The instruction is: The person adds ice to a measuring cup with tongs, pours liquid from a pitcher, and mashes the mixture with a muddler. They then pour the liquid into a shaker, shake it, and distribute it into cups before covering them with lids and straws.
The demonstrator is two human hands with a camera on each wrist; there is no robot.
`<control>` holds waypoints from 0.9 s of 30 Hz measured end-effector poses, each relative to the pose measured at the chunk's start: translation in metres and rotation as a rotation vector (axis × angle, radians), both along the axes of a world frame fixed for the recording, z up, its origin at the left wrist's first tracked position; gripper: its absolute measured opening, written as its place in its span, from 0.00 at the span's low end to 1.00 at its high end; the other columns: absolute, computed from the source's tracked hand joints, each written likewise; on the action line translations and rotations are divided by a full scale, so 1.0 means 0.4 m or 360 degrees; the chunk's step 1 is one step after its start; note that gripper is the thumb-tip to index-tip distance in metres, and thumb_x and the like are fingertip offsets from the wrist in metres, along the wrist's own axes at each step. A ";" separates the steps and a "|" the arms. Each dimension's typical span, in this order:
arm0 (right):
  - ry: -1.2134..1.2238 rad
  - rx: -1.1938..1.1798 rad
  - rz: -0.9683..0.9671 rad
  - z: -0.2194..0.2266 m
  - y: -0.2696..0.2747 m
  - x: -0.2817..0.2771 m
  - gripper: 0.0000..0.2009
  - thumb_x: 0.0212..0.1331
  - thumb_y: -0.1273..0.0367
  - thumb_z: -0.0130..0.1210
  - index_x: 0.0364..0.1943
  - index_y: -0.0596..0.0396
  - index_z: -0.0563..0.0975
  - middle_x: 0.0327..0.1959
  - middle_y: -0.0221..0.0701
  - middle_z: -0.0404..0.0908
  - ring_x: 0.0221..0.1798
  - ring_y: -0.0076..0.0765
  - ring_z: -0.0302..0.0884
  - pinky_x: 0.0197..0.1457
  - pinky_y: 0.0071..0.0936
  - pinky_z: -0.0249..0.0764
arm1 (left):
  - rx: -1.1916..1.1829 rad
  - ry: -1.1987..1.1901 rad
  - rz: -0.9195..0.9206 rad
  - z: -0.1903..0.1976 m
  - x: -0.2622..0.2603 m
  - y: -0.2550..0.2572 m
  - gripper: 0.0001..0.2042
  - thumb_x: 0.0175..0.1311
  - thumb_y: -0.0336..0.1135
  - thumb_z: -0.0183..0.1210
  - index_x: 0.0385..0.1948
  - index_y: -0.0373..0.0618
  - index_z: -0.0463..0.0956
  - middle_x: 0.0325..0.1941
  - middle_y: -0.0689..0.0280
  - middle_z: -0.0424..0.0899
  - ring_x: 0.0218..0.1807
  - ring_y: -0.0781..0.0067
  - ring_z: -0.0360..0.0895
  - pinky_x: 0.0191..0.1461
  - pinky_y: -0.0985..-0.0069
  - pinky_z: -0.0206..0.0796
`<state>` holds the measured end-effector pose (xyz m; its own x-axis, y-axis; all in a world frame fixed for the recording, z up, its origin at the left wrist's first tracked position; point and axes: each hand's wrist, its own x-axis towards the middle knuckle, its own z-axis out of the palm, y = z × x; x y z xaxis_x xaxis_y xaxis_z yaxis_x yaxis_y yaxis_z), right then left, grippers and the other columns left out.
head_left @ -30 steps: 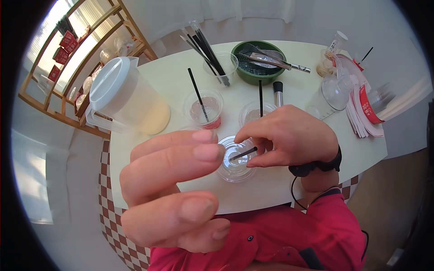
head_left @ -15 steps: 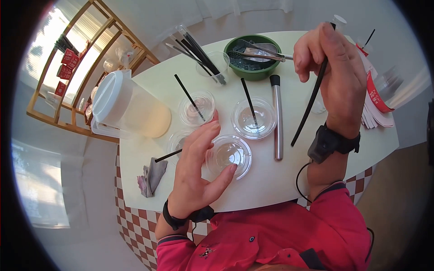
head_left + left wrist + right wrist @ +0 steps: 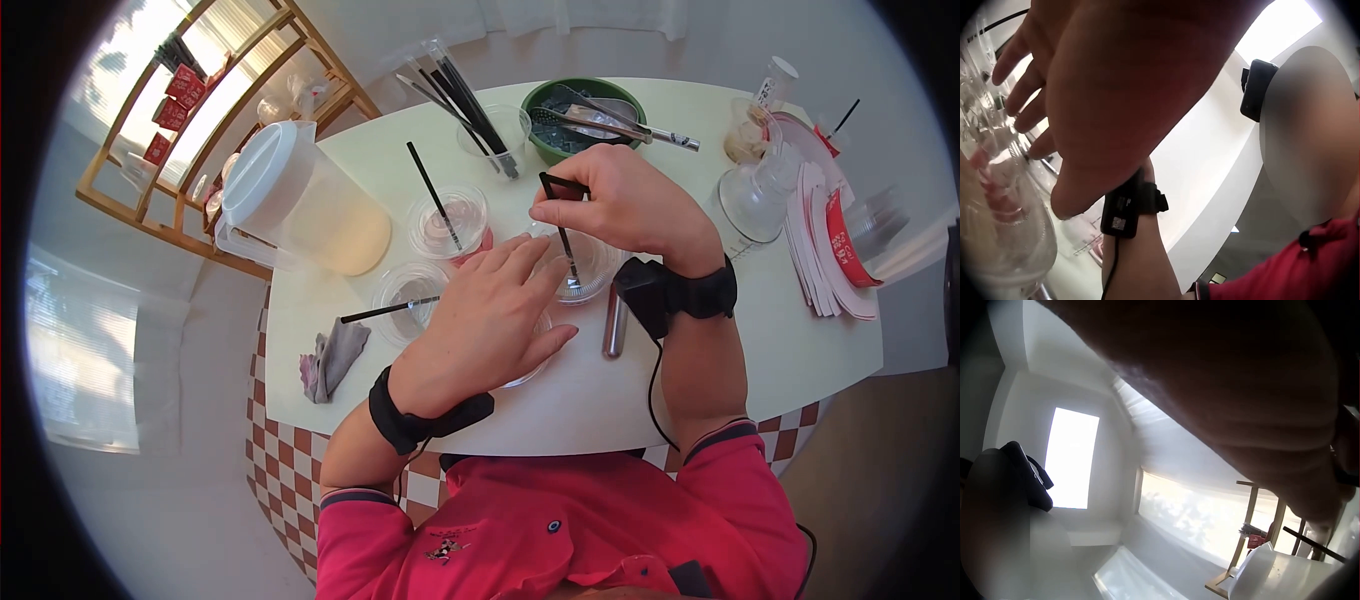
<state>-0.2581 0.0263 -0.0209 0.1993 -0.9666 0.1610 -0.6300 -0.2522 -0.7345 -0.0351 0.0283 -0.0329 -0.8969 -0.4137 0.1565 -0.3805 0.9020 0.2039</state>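
Right hand (image 3: 625,205), raised with the black straw (image 3: 563,232) half a second ago, now pinching it down into a lidded cup (image 3: 585,262) mid-table, left hand (image 3: 490,320) flat and relaxed on the near-edge cup lid (image 3: 530,375).

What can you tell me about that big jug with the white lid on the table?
The pitcher stands upright near the far left edge of the white table, beside a wooden shelf. It looks like frosted translucent plastic, with a round white lid and a handle on the side facing the shelf. A pale, creamy yellowish liquid shows through its lower part. Nothing touches it: both hands are off to its right, and the nearest things are lidded clear cups with black straws.
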 end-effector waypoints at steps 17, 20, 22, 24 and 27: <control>-0.1307 -0.1136 -0.0673 0.087 0.054 0.036 0.18 0.81 0.59 0.43 0.35 0.54 0.75 0.27 0.25 0.74 0.26 0.16 0.65 0.28 0.17 0.60 | 0.0112 0.0394 0.0067 0.045 0.149 0.053 0.26 0.60 0.40 0.69 0.59 0.41 0.76 0.65 0.51 0.76 0.67 0.49 0.74 0.68 0.58 0.67; -0.1279 -0.0933 -0.0582 0.097 0.076 0.067 0.16 0.81 0.60 0.44 0.38 0.55 0.77 0.25 0.22 0.73 0.25 0.15 0.64 0.27 0.18 0.58 | 0.0441 0.0407 0.0175 0.068 0.293 0.085 0.22 0.59 0.37 0.70 0.54 0.41 0.79 0.60 0.54 0.80 0.61 0.52 0.79 0.64 0.60 0.71; -0.0977 -0.0770 -0.0511 0.095 0.090 0.102 0.13 0.77 0.63 0.51 0.40 0.57 0.80 0.23 0.19 0.71 0.25 0.14 0.63 0.27 0.19 0.59 | 0.0530 0.0435 0.0353 0.058 0.376 0.089 0.20 0.58 0.35 0.71 0.51 0.40 0.81 0.57 0.55 0.83 0.57 0.53 0.81 0.61 0.61 0.73; -0.0594 -0.0615 -0.0369 0.083 0.089 0.168 0.11 0.74 0.63 0.56 0.41 0.58 0.81 0.22 0.19 0.70 0.25 0.14 0.63 0.28 0.19 0.59 | 0.0407 0.0493 0.0627 0.044 0.428 0.079 0.18 0.58 0.34 0.71 0.49 0.39 0.81 0.54 0.57 0.84 0.53 0.54 0.83 0.59 0.62 0.75; -0.0078 -0.0369 0.0139 0.071 0.056 0.289 0.12 0.64 0.65 0.65 0.43 0.60 0.82 0.25 0.29 0.77 0.24 0.25 0.68 0.29 0.26 0.64 | 0.0270 0.0633 0.0768 0.002 0.425 0.029 0.18 0.57 0.33 0.70 0.50 0.40 0.81 0.56 0.56 0.83 0.56 0.53 0.81 0.61 0.62 0.73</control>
<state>-0.1423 0.0487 0.0074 0.2671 -0.8821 0.3880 -0.5635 -0.4696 -0.6797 0.1349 0.0399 -0.0320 -0.4910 -0.8039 0.3356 -0.6008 0.5915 0.5377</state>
